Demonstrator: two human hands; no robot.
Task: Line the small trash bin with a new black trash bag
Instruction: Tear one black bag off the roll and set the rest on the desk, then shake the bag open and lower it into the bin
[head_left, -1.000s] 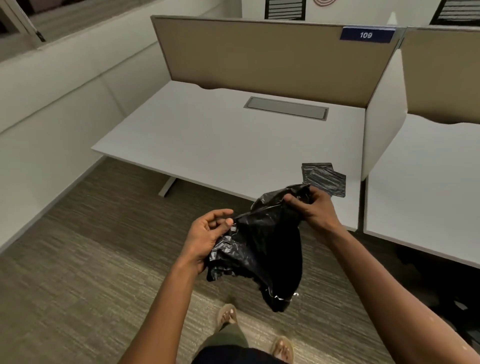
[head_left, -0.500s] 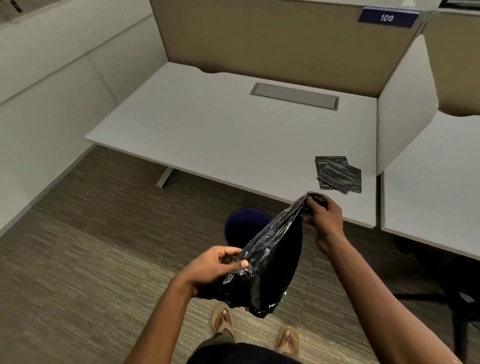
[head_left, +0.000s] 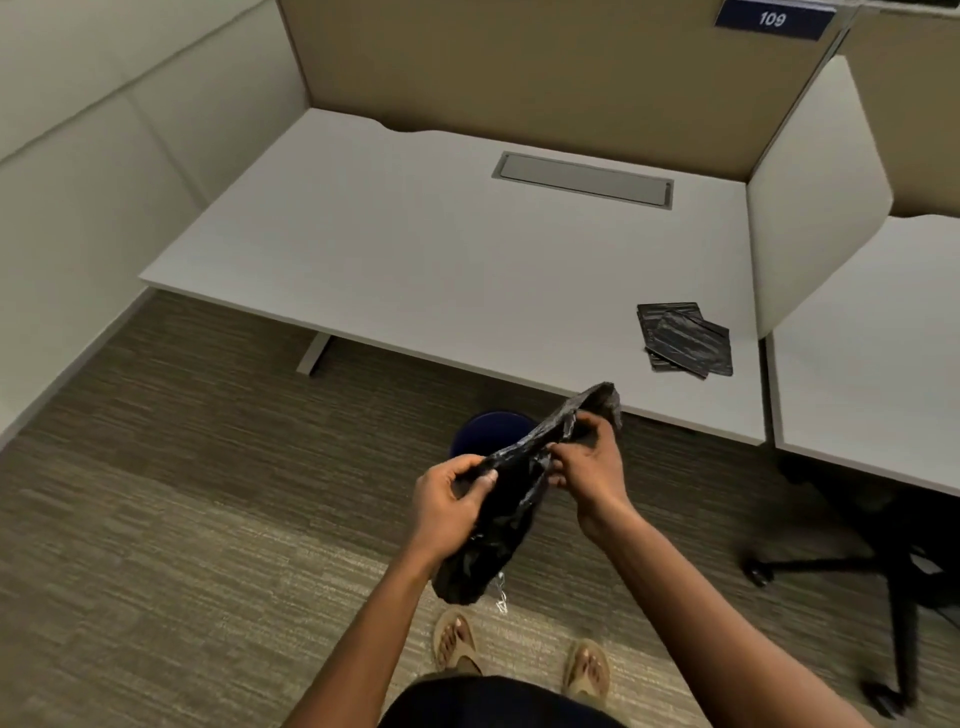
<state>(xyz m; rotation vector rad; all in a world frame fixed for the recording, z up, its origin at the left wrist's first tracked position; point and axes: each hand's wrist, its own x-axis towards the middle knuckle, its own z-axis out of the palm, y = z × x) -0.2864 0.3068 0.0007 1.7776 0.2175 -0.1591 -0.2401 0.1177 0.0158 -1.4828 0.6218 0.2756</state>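
Note:
A crumpled black trash bag (head_left: 506, 519) hangs in front of me, held at its top edge by both hands. My left hand (head_left: 449, 506) pinches the left part of that edge. My right hand (head_left: 589, 467) grips the bag close beside it, with a bunched end of the plastic sticking up past its fingers. Behind the bag, on the carpet under the desk's front edge, stands the small dark blue trash bin (head_left: 491, 428); only its upper rim shows, the rest is hidden by the bag and my hands.
A white desk (head_left: 415, 244) with tan partitions fills the far side. Folded black bags (head_left: 683, 338) lie near its front right corner. A black office chair base (head_left: 883, 561) stands on the carpet at right. My sandalled feet (head_left: 519, 660) are below.
My hands have come closer together on the bag's top edge, bunching it. The view has tilted further down, and the blue bin that came into sight half a second ago stays visible behind the bag.

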